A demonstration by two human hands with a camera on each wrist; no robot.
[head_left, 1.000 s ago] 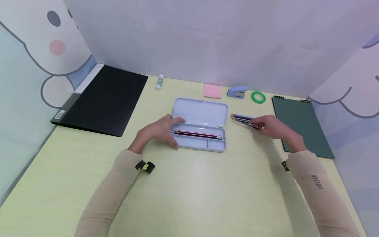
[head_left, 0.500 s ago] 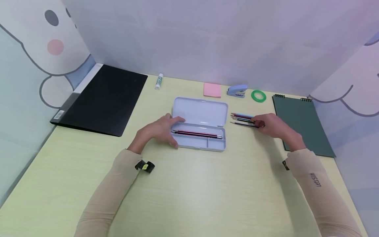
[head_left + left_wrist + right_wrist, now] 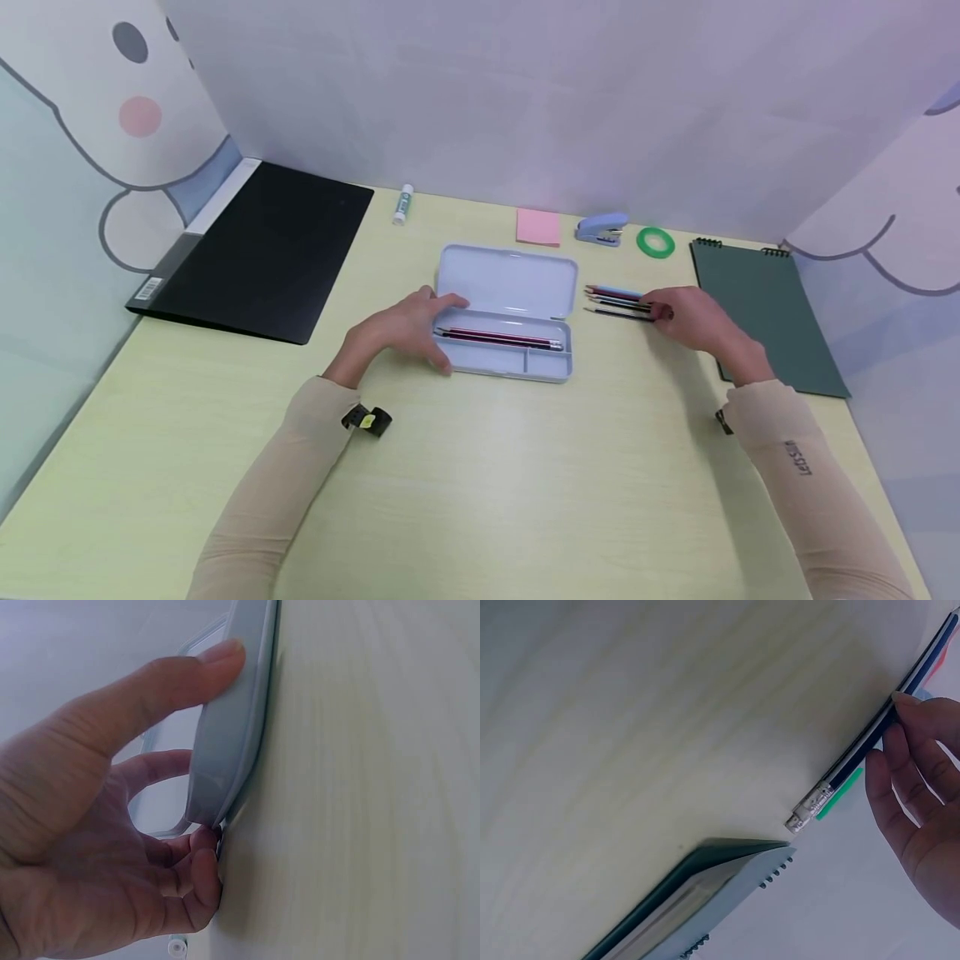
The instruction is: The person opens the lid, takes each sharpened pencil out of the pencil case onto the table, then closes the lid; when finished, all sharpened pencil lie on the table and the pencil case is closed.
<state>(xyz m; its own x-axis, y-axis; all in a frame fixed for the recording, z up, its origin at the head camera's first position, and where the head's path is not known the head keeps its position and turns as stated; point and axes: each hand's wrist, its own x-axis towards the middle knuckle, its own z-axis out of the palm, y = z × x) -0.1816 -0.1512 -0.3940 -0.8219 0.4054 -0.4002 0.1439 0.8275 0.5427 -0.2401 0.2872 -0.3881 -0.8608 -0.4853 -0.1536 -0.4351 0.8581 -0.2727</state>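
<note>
A pale blue-grey pencil case [image 3: 483, 360] stands open on the table, its lid [image 3: 510, 282] tipped back. Two dark red-and-black pencils [image 3: 498, 338] lie in its long compartment. My left hand [image 3: 408, 327] holds the case's left end, with the thumb [image 3: 217, 671] on the front wall and the index finger at the lid side. To the right of the case, my right hand [image 3: 688, 317] pinches a dark striped pencil [image 3: 866, 742] between thumb and fingers, near the eraser half. Several other pencils [image 3: 611, 293], one light blue, lie close behind it, partly hidden by the fingers.
A black folder [image 3: 262, 250] lies at left. Along the back are a glue stick [image 3: 403, 205], pink sticky notes [image 3: 537, 227], a blue stapler [image 3: 602, 228] and green tape [image 3: 656, 242]. A dark green spiral notebook [image 3: 768, 317] lies beyond the right hand.
The pencil nearest me has come apart from the other pencils and lies more level at my right fingers. The left hand stays on the case.
</note>
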